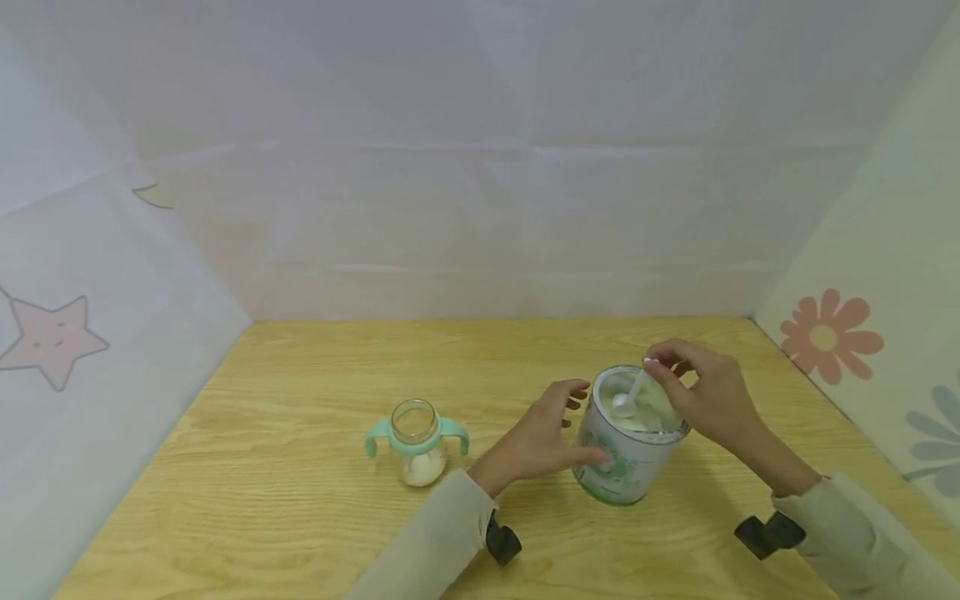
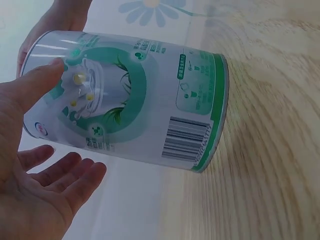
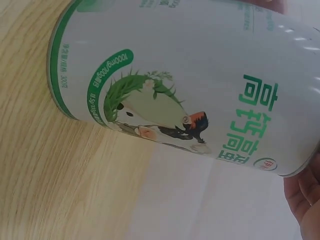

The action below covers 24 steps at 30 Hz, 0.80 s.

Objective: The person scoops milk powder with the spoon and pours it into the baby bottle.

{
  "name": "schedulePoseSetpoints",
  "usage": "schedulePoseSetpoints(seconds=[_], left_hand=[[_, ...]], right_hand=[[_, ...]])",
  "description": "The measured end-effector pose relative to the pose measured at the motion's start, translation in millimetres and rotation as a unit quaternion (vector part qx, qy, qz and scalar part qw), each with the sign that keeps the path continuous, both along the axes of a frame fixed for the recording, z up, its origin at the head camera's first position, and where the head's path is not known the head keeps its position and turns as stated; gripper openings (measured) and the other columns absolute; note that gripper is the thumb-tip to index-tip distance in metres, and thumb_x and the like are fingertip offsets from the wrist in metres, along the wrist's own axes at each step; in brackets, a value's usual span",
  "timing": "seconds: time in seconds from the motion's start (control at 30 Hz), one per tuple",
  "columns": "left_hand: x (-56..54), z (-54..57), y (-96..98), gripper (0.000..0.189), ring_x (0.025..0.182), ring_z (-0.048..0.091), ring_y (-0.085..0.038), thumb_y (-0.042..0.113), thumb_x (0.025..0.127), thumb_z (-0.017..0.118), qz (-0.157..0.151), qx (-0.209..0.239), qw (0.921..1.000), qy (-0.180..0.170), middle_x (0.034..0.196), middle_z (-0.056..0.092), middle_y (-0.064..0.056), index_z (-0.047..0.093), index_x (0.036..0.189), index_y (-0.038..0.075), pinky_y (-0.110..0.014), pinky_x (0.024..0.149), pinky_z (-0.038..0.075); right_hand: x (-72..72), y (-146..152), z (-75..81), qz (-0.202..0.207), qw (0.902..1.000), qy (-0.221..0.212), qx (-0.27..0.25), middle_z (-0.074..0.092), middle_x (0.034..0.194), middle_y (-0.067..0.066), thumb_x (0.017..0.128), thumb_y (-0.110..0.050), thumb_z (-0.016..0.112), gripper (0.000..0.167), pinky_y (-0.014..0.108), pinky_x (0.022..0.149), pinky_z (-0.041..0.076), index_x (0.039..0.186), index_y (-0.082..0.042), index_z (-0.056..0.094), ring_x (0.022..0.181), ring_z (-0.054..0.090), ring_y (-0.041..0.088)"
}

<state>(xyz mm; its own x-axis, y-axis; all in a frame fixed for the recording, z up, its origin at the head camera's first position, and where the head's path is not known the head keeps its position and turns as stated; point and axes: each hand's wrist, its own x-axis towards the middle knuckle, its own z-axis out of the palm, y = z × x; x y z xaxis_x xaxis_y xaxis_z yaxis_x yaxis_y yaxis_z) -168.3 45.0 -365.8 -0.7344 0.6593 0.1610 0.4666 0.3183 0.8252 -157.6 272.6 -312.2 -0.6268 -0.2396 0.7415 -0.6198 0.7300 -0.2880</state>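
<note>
A white and green milk powder tin [image 1: 626, 462] stands open on the table, pale powder showing inside its rim. My right hand [image 1: 701, 387] is over the tin's right side and pinches the end of a white scoop [image 1: 626, 402], whose bowl is down inside the tin. To the left of the tin is my left hand [image 1: 536, 433], its thumb against the tin's side and its other fingers spread loosely beside it. In the left wrist view, the left thumb [image 2: 42, 82] overlaps the printed wall of the tin. The right wrist view shows the tin's cow picture and part of the right hand [image 3: 305, 192].
Left of the hands stands a lidless baby bottle [image 1: 414, 446] with mint-green side handles and some pale powder in it. The wooden table [image 1: 300, 383] meets pale cloth walls at the back and sides. Each wrist wears a black strap mount [image 1: 502, 540].
</note>
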Motion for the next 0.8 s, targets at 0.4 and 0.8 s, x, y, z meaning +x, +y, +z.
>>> schedulePoseSetpoints(seconds=[0.4,0.8], left_hand=[[3.4,-0.4,14.9,0.095,0.131,0.038,-0.013,0.032,0.078,0.079,-0.011,0.037,0.9991,0.018,0.145,0.034,-0.001,0.018,0.150,0.019,-0.025,0.099,0.044],[0.8,-4.0,17.1,0.092,0.128,0.040,-0.010,0.028,0.079,0.079,-0.025,0.064,0.9976,0.002,0.142,0.039,0.000,0.019,0.148,0.019,-0.021,0.096,0.045]], right_hand=[[3.3,3,-6.5,0.032,0.9993,0.011,-0.018,0.066,0.070,0.004,0.072,0.012,0.073,0.022,0.009,0.059,0.042,0.085,-0.006,0.070,0.067,0.051,-0.011],[1.7,6,-11.5,0.044,0.9988,0.009,-0.020,0.067,0.069,0.003,0.071,0.010,0.075,0.021,0.011,0.058,0.041,0.084,-0.007,0.071,0.065,0.050,-0.010]])
